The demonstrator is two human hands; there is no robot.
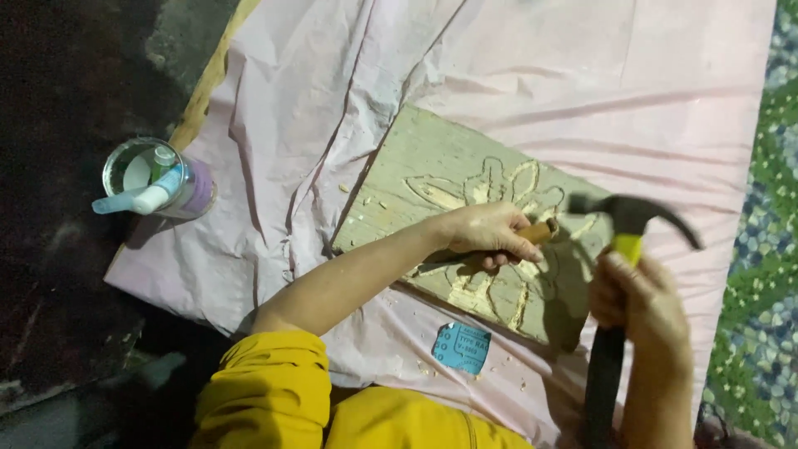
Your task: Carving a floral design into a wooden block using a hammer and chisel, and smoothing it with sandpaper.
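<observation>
two hands: left hand (pixel 486 233) fingers grip chisel (pixel 540 231), right hand (pixel 640 303) hammer (pixel 628 220) (raised).

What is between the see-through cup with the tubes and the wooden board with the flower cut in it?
Only wrinkled pale pink plastic sheet lies between the clear cup and carved wooden board, seen from the head camera.

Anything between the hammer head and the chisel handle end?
Nothing visible. The hammer in the right hand hangs just right of the chisel gripped by the left hand on the carved board; the gap is open.
</observation>
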